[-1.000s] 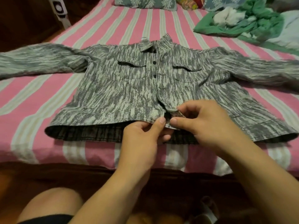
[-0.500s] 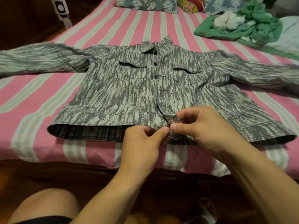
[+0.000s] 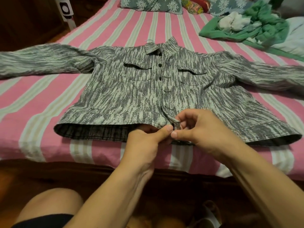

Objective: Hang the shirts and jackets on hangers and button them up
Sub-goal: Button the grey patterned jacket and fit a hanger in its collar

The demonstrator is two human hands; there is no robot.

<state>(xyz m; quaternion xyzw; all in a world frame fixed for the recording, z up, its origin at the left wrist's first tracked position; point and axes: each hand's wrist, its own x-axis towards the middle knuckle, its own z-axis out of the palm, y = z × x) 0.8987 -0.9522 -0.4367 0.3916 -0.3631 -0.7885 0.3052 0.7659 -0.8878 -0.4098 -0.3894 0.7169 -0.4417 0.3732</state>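
A grey-and-white patterned jacket (image 3: 125, 96) lies flat on the pink striped bed (image 3: 41, 102), front up, sleeves spread to both sides. Two dark buttons show on the upper placket below the collar. My left hand (image 3: 148, 142) pinches the bottom hem at the centre front, thumb on top. My right hand (image 3: 202, 129) pinches the other front edge right beside it, a small fold of fabric between thumb and fingers. Both thumbs nearly touch. No hanger shows in the frame.
A green garment heap (image 3: 246, 28) with pale cloth on it lies at the back right of the bed. Patterned pillows (image 3: 151, 4) line the headboard end. A white fan stand (image 3: 67, 12) is at the far left. My knee is at the bottom left.
Both hands have stayed at the centre hem, sliding slightly lower and closer together. The fold of the right front edge is drawn tighter against the left edge.
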